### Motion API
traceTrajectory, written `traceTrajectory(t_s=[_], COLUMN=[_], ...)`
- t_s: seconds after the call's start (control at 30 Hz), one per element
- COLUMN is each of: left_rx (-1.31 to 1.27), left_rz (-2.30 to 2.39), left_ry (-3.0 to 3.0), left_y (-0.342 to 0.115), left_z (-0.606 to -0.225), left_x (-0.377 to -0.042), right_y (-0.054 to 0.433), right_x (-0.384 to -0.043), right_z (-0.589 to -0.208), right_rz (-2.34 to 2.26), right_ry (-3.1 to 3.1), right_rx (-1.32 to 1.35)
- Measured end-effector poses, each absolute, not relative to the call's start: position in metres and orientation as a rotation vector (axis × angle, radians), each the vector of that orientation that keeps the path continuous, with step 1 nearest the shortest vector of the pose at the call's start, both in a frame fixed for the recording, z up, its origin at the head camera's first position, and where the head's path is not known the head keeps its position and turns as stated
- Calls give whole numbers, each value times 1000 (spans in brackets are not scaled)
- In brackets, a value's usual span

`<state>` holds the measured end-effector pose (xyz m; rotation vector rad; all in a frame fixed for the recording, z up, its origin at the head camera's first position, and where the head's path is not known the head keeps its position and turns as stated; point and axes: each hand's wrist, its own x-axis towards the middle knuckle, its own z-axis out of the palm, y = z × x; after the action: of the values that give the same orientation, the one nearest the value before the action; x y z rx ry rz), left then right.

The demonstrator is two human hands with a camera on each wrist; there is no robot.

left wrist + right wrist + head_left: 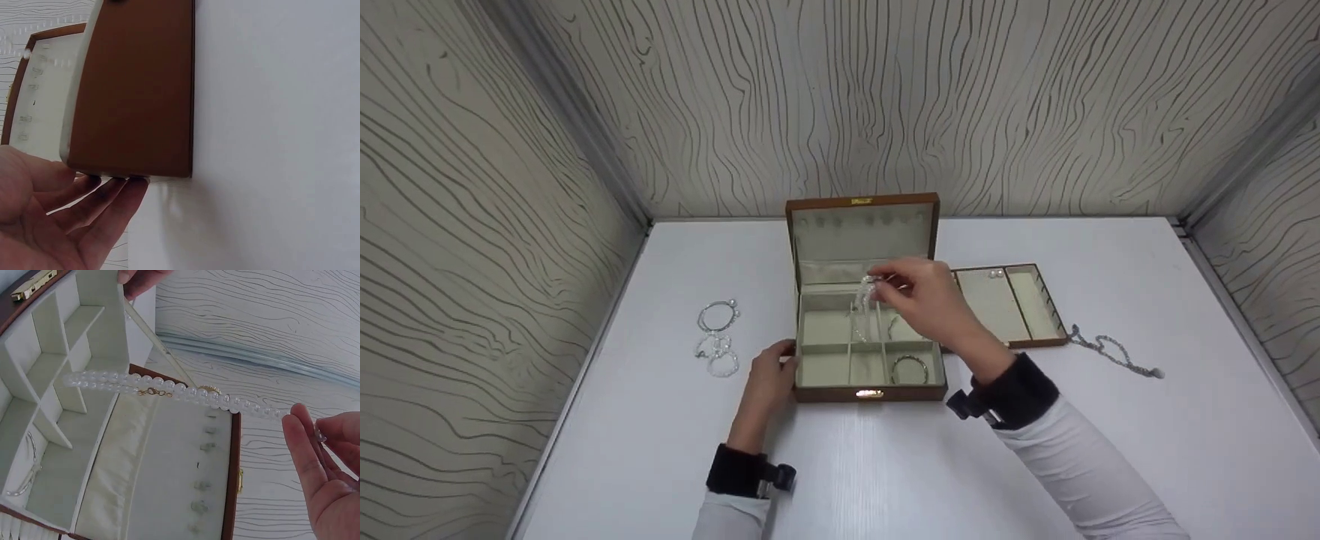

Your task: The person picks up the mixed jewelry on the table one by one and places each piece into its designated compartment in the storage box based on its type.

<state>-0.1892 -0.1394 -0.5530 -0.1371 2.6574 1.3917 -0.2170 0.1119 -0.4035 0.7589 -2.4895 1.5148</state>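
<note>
Thumb and fingers of my right hand [926, 300] pinch one end of a pearl bead necklace [191, 394]. Its strand hangs over the back compartments of an open brown jewelry box [825, 394] in the head view; a small gold clasp [152, 391] shows in the right wrist view. Outstretched fingers of my left hand [769, 379] touch the box's left side, with the thumb by the upper edge. A round bracelet [910, 370] lies in the front right compartment. Behind it, a silvery bracelet [28, 472] is partly hidden by my right hand in the head view.
Left of the box lie a silvery bracelet [718, 327] and clear bead bracelets [724, 365]. A shallow tray [994, 304] with pearl earrings [996, 274] sits at the right, beside a grey chain [1110, 351]. The raised lid [862, 232] stands behind the compartments.
</note>
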Motion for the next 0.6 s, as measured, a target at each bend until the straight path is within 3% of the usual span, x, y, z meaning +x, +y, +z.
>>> traceTrajectory(t_s=[0.6], left_rx=[-167], left_rz=[1379], left_ry=[2636], left_y=[-139], left_z=[-552], left_x=[-191], right_y=[66], right_x=[-250], right_z=[-430], right_rz=[1517], right_ry=[-2575], right_rx=[683])
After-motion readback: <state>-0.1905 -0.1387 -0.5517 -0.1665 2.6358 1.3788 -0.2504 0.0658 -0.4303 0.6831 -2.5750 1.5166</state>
